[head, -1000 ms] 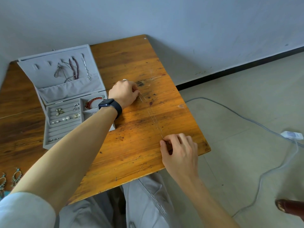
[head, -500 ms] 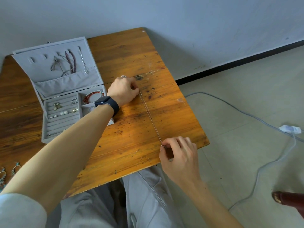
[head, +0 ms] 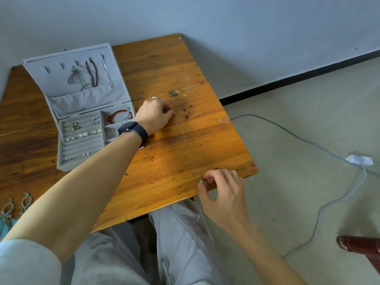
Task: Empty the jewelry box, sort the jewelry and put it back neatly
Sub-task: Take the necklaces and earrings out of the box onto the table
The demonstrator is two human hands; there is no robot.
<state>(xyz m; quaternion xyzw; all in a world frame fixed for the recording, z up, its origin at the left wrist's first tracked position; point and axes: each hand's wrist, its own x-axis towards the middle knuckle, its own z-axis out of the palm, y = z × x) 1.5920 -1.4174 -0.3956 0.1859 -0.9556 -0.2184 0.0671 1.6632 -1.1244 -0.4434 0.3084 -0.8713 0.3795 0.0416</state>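
**You:** Where is the necklace, and how am I holding it?

**Guide:** Near end first. Your right hand (head: 224, 192) pinches the small pendant end of the necklace (head: 188, 147) between thumb and forefinger, at the near right edge of the table (head: 164, 64). From there it lies flat on the wood and runs straight away to your left hand (head: 153, 116). That hand's curled fingers pinch the far end, just right of the open jewelry box (head: 88, 101).

**You:** How will it handle?

**Guide:** I judge it very light, limp and thin. It would kink or knot readily, and a hard tug could snap it. Hold it by the two ends, as you do now, never mid-length. Lift both ends together so it does not bunch up.

**You:** What differs from a second ago?

**Guide:** Then the strands lay slightly apart and slack near your far hand. Now they are drawn into one straight line. Both hands keep their pinch, in much the same spots on the table.
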